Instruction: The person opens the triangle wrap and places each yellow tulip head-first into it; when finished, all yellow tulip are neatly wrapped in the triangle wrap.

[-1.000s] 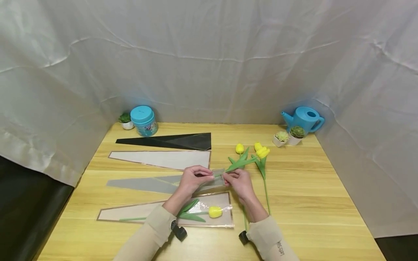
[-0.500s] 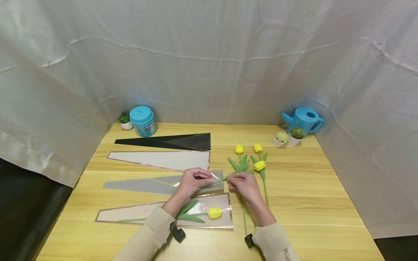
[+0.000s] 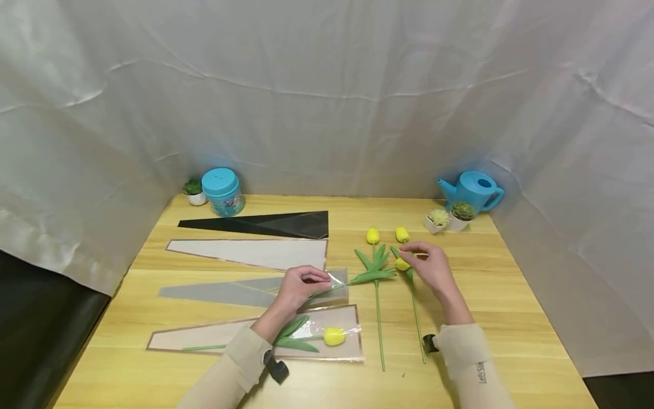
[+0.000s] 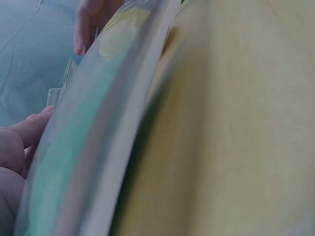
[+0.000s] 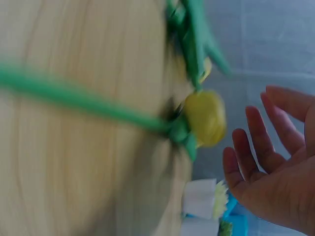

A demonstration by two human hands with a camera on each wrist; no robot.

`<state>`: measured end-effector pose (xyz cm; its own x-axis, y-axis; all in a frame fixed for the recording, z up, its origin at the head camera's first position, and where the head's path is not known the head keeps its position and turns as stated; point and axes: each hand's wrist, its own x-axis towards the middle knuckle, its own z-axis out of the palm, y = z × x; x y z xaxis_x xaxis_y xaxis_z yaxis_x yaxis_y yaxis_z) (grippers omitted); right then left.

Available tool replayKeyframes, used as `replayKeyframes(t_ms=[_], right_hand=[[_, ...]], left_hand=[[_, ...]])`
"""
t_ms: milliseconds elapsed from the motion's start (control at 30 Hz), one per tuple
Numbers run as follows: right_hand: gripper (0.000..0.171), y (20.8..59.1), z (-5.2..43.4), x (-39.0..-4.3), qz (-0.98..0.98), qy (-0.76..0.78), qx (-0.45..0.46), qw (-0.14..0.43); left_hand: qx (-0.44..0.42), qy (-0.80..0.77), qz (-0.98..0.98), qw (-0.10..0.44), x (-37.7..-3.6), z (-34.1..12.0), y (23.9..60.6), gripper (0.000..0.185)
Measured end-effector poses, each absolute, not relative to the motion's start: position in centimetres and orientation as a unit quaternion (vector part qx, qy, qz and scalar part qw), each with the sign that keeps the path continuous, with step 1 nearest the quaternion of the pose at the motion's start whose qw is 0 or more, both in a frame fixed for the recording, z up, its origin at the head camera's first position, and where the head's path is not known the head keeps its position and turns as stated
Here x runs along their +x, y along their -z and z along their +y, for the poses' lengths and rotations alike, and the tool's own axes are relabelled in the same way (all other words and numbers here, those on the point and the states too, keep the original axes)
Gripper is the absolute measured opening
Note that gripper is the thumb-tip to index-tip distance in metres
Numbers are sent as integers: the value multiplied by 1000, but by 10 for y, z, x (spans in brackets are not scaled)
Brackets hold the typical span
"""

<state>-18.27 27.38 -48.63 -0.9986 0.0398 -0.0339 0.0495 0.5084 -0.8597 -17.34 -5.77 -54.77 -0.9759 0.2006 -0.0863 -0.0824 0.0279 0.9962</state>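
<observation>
My left hand [image 3: 301, 287] pinches the mouth of a grey, see-through flower sleeve [image 3: 214, 291]; its fingertips also show at the clear edge in the left wrist view. A yellow tulip's stem runs into that sleeve, while its leaves [image 3: 373, 276] and bloom lie outside, to the right. By that bloom [image 5: 205, 118] is my right hand [image 3: 431, 267], its fingers spread and loosely bent in the right wrist view, holding nothing. Two more tulips [image 3: 378, 324] [image 3: 416, 318] lie with stems toward me. Nearer me, a pink-edged sleeve [image 3: 352, 355] has a tulip [image 3: 334, 336] in it.
A white sleeve [image 3: 245, 250] and a black sleeve [image 3: 255, 223] lie farther back. At the rear left stand a blue tub [image 3: 223, 193] and a small potted plant [image 3: 194, 193]. A blue watering can [image 3: 472, 190] and two potted succulents [image 3: 436, 221] [image 3: 461, 216] stand at the rear right.
My right hand has left the sleeve's mouth and moved right along the tulip to its bloom. The tulip has sunk lower, its stem in the sleeve. My left hand stays at the mouth.
</observation>
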Motion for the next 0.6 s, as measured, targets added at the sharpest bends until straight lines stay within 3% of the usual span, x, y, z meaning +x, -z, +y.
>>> replayKeyframes(t_ms=[333,600], right_hand=[[20,506,285,-199,908,411,-45,69],[10,511,282,-205,927,354,-94,77]], left_hand=[[38,-700,704,112,-172,-57,548,26],[44,-699,706,107,-173,-57,549,22]])
